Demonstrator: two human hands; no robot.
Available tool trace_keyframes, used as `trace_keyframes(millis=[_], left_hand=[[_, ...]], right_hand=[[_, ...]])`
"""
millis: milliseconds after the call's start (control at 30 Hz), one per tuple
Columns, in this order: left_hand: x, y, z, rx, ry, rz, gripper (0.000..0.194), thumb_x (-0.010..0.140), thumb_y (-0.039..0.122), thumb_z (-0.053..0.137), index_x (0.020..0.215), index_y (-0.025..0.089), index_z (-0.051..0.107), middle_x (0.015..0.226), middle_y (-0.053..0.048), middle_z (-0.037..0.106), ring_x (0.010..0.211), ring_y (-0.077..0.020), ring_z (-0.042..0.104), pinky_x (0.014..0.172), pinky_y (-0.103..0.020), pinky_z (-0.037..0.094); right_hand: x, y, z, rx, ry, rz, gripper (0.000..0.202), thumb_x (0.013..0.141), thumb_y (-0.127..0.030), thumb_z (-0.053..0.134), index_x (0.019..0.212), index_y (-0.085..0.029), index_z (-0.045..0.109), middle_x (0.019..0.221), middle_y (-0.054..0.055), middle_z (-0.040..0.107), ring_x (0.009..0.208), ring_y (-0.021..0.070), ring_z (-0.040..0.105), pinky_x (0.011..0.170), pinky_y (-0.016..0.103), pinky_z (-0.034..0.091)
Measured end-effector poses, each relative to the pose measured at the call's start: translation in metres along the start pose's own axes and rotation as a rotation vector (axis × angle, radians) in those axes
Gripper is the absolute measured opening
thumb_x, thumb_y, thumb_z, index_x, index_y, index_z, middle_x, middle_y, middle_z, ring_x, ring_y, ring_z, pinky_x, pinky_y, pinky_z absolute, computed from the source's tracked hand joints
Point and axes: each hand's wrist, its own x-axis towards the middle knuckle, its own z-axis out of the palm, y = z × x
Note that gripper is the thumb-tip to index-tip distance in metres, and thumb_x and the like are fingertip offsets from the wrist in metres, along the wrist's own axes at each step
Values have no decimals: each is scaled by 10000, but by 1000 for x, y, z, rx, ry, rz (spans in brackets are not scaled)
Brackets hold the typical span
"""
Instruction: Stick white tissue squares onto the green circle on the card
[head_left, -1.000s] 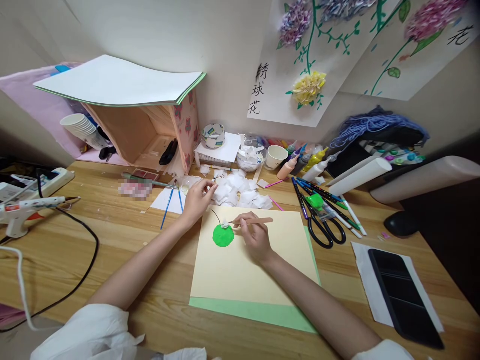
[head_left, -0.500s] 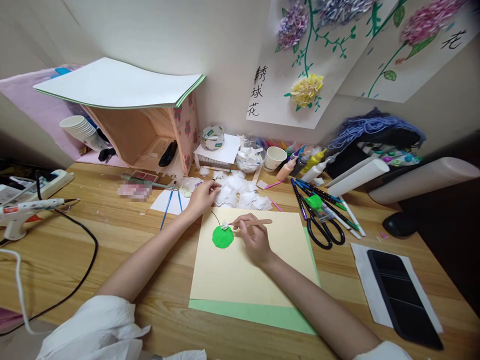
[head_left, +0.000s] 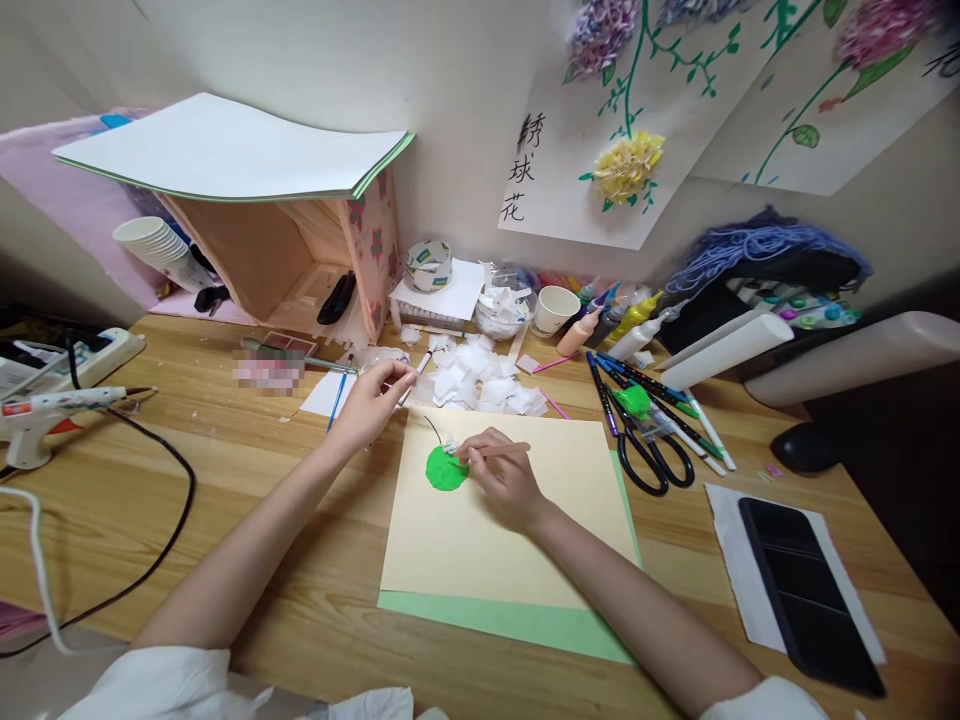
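My right hand (head_left: 504,482) is closed round a flat wooden craft stick (head_left: 510,449). The stick's front end is by a small white crumpled paper piece (head_left: 451,445) at the top edge of a green clay-like disc (head_left: 447,470). That disc lies on a cream paper sheet (head_left: 510,560), with a thin black curved line (head_left: 433,428) above it. My left hand (head_left: 379,400) hovers near the sheet's upper left corner, thumb and fingers pinched together. Whatever it holds, if anything, is too small to make out. White paper squares (head_left: 480,375) lie heaped right of it.
Black-handled scissors (head_left: 652,455) and several markers lie to the right, near a dark phone-like slab (head_left: 810,595). A glue gun (head_left: 52,420) with its black cord rests at the left. Paint bottles and a paper cup (head_left: 556,311) stand at the back.
My left hand has moved left and a little down, away from the paper squares. The craft stick in my right hand has tilted and shifted slightly left. The camera view has shifted a little.
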Motion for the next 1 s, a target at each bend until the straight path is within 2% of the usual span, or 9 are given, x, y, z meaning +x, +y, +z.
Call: trace_keyframes(millis=[133,333,467,633,733,1000], left_hand=[[-23,0,-6,-101,-113,-88,227,787,394,548,786,171,587,742,-13,606,714,-146,556,664,-260,438],[-45,-15,5,-30,-269,-177,235,796,383,546,780,157,609,754,-17,620,724,-150,557,671,-254,423],[-49,-18,12,-3,-339,-163,226,816,358,524,815,159,632,799,-30,649,757,-161,573,697,-265,428],[-53,-18,18,115,-384,-112,245,845,357,491,830,171,650,768,-22,649,701,-148,552,637,-254,404],[-54,-18,22,149,-384,-80,230,855,334,484,832,174,648,765,-17,649,684,-137,544,620,-246,390],[-54,-24,37,275,-254,56,122,850,253,508,849,186,610,830,-21,625,750,-143,552,656,-258,395]], right_hand=[[0,1,3,-56,-59,-49,160,884,-146,474,864,-218,615,791,35,681,720,170,567,646,333,485],[0,2,4,-133,-52,-102,165,874,-119,484,895,-217,616,827,38,684,722,166,564,641,326,480],[0,3,4,-146,-23,-68,161,875,-132,489,925,-222,613,837,40,682,757,175,580,667,339,492],[1,2,3,-176,8,-26,155,878,-132,488,924,-222,605,818,31,677,769,177,585,683,338,492],[1,2,3,-190,21,-17,145,881,-143,485,912,-219,604,816,32,675,767,178,588,685,339,493],[1,0,2,-200,45,-36,151,883,-140,476,898,-218,604,796,30,675,747,173,590,670,340,497]])
